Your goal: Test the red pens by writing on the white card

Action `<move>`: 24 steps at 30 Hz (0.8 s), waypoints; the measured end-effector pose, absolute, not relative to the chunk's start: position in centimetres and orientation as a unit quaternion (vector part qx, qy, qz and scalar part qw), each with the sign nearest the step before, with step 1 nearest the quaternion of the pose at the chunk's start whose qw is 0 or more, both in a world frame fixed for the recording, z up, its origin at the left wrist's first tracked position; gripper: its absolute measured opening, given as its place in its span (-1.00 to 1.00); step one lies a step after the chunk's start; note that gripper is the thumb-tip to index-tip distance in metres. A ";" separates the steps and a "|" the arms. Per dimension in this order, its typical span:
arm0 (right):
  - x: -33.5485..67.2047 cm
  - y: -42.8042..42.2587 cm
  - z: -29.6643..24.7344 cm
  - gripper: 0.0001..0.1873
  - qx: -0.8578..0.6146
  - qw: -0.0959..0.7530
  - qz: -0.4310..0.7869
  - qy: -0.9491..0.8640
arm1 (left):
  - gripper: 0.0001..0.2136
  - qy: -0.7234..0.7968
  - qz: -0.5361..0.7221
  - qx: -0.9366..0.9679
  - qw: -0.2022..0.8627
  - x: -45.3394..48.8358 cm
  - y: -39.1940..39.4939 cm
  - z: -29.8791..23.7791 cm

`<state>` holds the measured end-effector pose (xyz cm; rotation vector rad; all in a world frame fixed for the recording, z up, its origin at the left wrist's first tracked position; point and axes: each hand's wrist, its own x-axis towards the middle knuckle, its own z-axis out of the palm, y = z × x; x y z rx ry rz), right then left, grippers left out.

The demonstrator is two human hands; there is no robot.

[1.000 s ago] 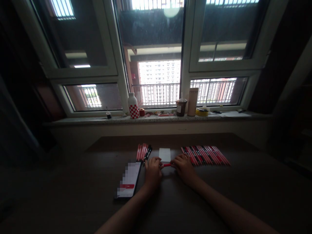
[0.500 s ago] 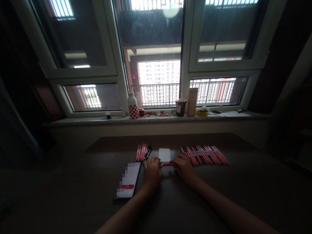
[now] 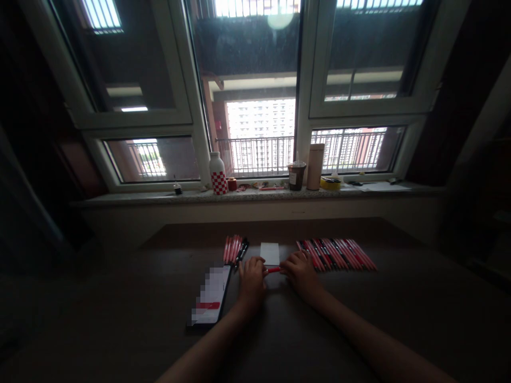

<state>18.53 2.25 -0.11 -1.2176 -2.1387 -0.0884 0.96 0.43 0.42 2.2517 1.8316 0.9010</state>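
Observation:
My left hand (image 3: 251, 281) and my right hand (image 3: 301, 274) both grip a red pen (image 3: 273, 269) held level between them, just above the dark table (image 3: 120, 319). Only the pen's middle shows; its ends are hidden in my closed fingers. A small white card (image 3: 270, 253) lies just behind the pen. Right of my right hand lies a long row of several red and black pens (image 3: 337, 254). A smaller bunch of red pens and a black one (image 3: 235, 249) lies behind my left hand.
A phone (image 3: 211, 294) with a lit screen lies left of my left hand. On the windowsill (image 3: 139, 198) stand a red-and-white checked bottle (image 3: 217, 173), a brown cup (image 3: 296, 176), a tall beige tumbler (image 3: 315, 166) and a yellow tape roll (image 3: 330, 183).
Almost nothing has moved. Both hands stay closed on the red pen, shifting only a little.

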 end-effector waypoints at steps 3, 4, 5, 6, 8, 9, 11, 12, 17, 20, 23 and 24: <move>18.5 2.2 0.0 -0.89 -0.473 0.321 -0.042 -0.819 | -0.74 0.595 0.298 0.744 0.054 1.0 0.3 0.6; 18.5 2.2 0.0 -0.90 -0.473 0.317 -0.045 -0.821 | -0.74 0.594 0.298 0.745 0.055 1.0 0.2 0.7; 18.5 2.1 0.0 -0.90 -0.470 0.312 -0.047 -0.824 | -0.74 0.594 0.298 0.745 0.055 1.0 0.2 0.7; 18.4 2.1 0.0 -0.91 -0.471 0.310 -0.052 -0.824 | -0.74 0.593 0.298 0.746 0.055 1.0 0.2 0.7; 18.5 2.2 0.0 -0.90 -0.465 0.306 -0.057 -0.829 | -0.74 0.589 0.301 0.748 0.053 1.0 0.2 0.7; 18.5 2.2 0.0 -0.90 -0.464 0.304 -0.058 -0.830 | -0.73 0.586 0.304 0.749 0.050 1.0 0.2 0.7; 18.5 2.3 -0.1 -0.89 -0.464 0.299 -0.056 -0.832 | -0.73 0.578 0.312 0.752 0.045 1.0 0.2 0.6; 18.5 2.4 -0.1 -0.88 -0.466 0.296 -0.054 -0.832 | -0.73 0.576 0.314 0.753 0.043 1.0 0.1 0.6; 18.5 2.4 -0.1 -0.88 -0.475 0.288 -0.048 -0.830 | -0.74 0.577 0.310 0.755 0.040 0.9 0.1 0.6; 18.5 2.4 -0.1 -0.88 -0.478 0.286 -0.047 -0.829 | -0.76 0.583 0.309 0.750 0.040 0.8 0.2 0.6; 18.5 2.3 -0.1 -0.87 -0.481 0.297 -0.048 -0.824 | -0.79 0.589 0.323 0.740 0.040 0.8 0.4 0.5; 18.5 2.3 -0.2 -0.87 -0.479 0.302 -0.050 -0.823 | -0.80 0.589 0.328 0.738 0.039 0.8 0.4 0.5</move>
